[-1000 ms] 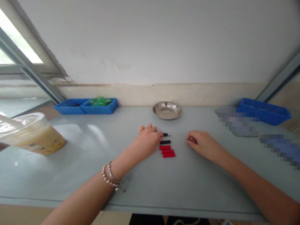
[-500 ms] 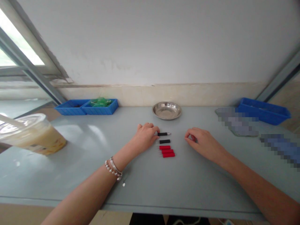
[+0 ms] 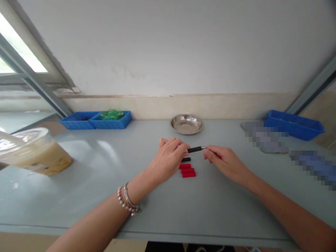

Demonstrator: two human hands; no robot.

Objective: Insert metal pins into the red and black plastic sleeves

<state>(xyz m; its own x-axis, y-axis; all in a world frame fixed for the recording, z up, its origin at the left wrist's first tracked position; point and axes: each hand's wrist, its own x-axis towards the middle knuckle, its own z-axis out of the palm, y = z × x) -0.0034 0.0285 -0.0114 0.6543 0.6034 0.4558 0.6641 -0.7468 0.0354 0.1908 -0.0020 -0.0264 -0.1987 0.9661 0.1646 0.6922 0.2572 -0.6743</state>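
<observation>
My left hand [image 3: 172,152] is closed around the rear end of a pen [image 3: 194,149] with a black grip and a silver tip. The pen lies nearly level, pointing right, and its rear part is hidden by the fingers. At the tip, my right hand [image 3: 223,159] has its thumb and forefinger pinched together on the metal point. Just below, on the table, lies a black grip piece [image 3: 186,159], partly covered by my left hand. Nearer to me, several red grip pieces [image 3: 188,170] lie in a column, with thin pins showing at their left ends.
A round steel dish [image 3: 186,125] stands by the wall. Blue bins [image 3: 112,123] at the back left hold green material and dark bits; another blue bin [image 3: 294,125] is at the back right, near two blurred flat objects [image 3: 265,137]. A lidded drink cup [image 3: 36,154] stands left.
My left hand has moved right with the pen, lifting it from the row. My right hand has come slightly left, and its fingers now meet the pen's tip.
</observation>
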